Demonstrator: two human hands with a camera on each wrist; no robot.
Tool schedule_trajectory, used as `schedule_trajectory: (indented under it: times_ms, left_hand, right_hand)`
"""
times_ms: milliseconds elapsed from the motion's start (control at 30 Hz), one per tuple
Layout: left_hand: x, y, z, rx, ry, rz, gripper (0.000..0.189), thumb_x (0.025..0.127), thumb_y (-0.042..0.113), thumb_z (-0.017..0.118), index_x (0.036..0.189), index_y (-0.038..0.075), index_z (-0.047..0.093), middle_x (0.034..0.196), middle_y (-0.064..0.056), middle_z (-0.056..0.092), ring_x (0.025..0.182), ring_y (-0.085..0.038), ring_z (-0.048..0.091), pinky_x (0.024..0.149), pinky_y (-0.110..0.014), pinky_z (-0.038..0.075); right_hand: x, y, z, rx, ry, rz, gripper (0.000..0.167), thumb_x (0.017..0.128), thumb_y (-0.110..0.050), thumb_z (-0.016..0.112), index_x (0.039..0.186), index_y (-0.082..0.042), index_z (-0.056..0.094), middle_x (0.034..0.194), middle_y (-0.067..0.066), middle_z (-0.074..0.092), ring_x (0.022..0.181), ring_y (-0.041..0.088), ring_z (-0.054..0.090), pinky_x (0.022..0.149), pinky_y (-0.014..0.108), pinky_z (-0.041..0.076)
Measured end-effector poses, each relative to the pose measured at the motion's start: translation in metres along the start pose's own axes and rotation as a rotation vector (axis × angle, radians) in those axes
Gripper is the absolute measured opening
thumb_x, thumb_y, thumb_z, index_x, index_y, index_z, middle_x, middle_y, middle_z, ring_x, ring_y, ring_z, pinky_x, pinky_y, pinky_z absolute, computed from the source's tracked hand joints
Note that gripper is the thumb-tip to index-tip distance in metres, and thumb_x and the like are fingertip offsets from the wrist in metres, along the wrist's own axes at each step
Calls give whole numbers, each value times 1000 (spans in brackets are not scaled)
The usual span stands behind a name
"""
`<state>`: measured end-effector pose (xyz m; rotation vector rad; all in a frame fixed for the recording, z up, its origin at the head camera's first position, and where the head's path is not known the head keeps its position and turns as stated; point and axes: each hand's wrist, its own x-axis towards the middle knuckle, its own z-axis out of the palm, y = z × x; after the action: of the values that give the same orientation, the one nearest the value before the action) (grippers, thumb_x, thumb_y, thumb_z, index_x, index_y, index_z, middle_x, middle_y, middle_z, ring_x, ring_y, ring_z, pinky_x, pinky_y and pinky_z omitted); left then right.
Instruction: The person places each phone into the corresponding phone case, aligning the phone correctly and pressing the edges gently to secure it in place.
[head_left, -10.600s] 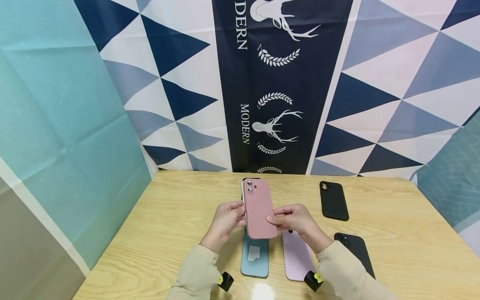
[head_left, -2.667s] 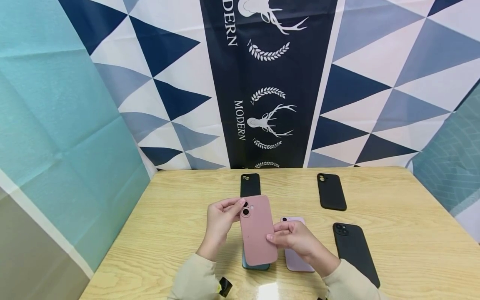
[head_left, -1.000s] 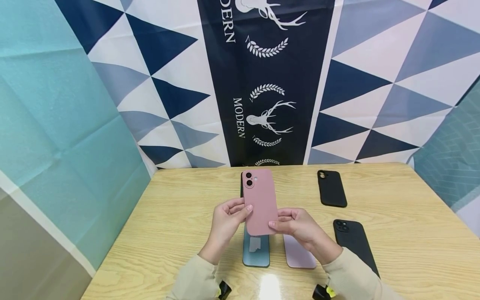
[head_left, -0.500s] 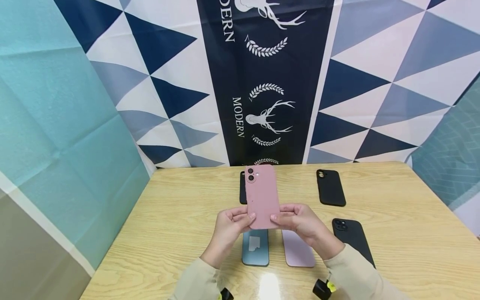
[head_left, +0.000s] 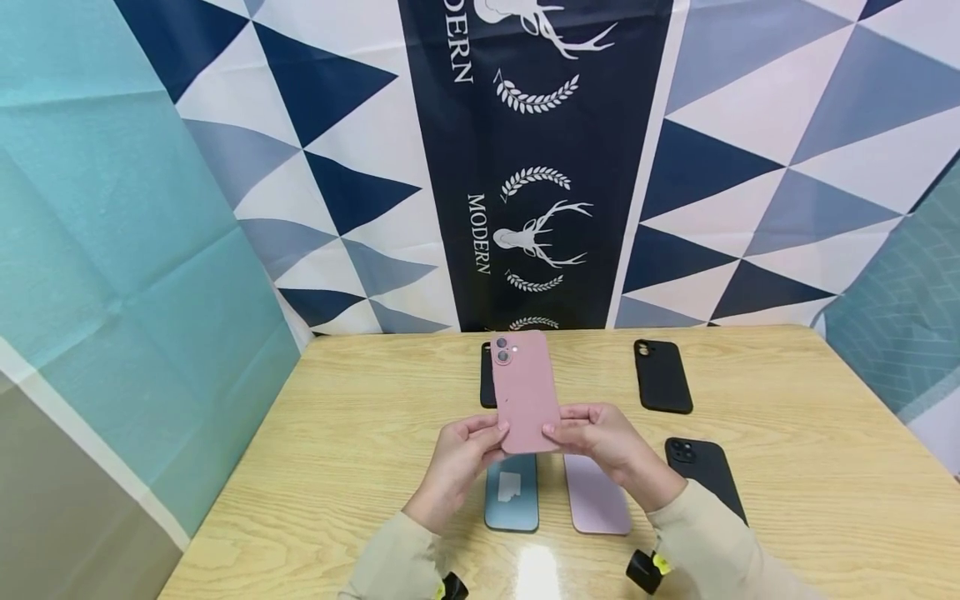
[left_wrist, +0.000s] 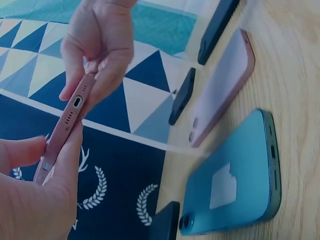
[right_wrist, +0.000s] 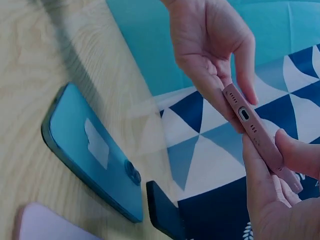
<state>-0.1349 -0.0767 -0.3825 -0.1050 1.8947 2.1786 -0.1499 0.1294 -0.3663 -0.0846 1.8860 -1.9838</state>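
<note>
A phone in a pink case (head_left: 527, 387) is held up above the table, its back with two lenses facing the head camera. My left hand (head_left: 465, 462) pinches its lower left edge, thumb on the back. At the lower right edge my right hand (head_left: 607, 442) pinches it the same way. In the left wrist view the bottom edge of the pink case (left_wrist: 67, 116) shows its port opening and speaker holes. Below the hands lie a blue phone (head_left: 512, 508) with a whitish patch and a lilac phone (head_left: 597, 500), its top hidden by my right hand.
A black phone case (head_left: 663, 377) lies at the back right of the wooden table (head_left: 360, 400). Nearer, a black-cased phone (head_left: 707, 475) is partly covered by my right sleeve. Another black case (head_left: 487, 383) shows behind the pink one. Patterned cloth (head_left: 540, 167) hangs behind the table.
Earlier a pale edge showed along the pink case's left side; now the case looks flush. The phone has risen from its lower position 2.7 s ago, and my left hand has shifted to its lower edge.
</note>
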Motion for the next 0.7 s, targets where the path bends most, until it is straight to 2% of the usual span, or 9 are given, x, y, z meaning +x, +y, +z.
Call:
schedule_trajectory:
  times_ms: [100,167,233,367,500,600,700]
  left_hand:
    - [2,-3,-1,18,6,35,35,94,11,60,121,-10,58,112,-23,70,88,-12,71,84,-27,59]
    - [2,-6,-3,91,30,66,34,91,11,63,118,-10,60,108,-23,71,88,-14,72,83,-29,59]
    - [0,-12,-5,241,65,102,38,88,13,67,117,-10,60,106,-24,71,91,-19,72,82,-30,59]
    - [-8,-23,-7,654,152,177,55,81,22,74,121,-12,56,111,-27,67,102,-33,68,86,-39,58]
    - [-14,-31,-3,936,188,210,70,78,32,75,125,-14,52,119,-32,62,109,-42,63,90,-49,55]
    - [-15,-36,5,1096,198,188,71,76,37,75,121,-14,55,113,-27,66,100,-39,66,80,-48,58]
    - [-15,-40,15,1236,209,151,67,73,42,75,111,-12,59,95,-18,67,84,-30,65,66,-43,56]
  right_hand:
    - [4,-4,-5,-18,36,15,39,88,-6,66,119,16,57,81,-5,75,76,5,71,78,25,59]
    - [7,-6,-11,-28,58,30,39,88,-7,66,119,15,57,79,-5,74,75,5,71,76,24,59]
    - [12,-8,-19,-21,74,46,38,88,-6,66,118,15,58,77,-5,74,74,5,70,74,23,58]
    - [20,-8,-38,-10,92,92,41,88,-3,65,121,19,52,76,-3,73,73,6,70,73,23,59]
    - [28,-5,-58,-66,126,140,48,89,-2,64,127,21,46,79,0,73,75,7,71,75,24,60]
    - [35,-1,-71,-106,146,165,50,90,-3,64,130,20,44,81,-1,73,76,6,70,77,25,59]
    - [42,4,-81,-115,170,187,50,90,-4,63,130,19,44,79,-3,72,75,5,69,76,24,59]
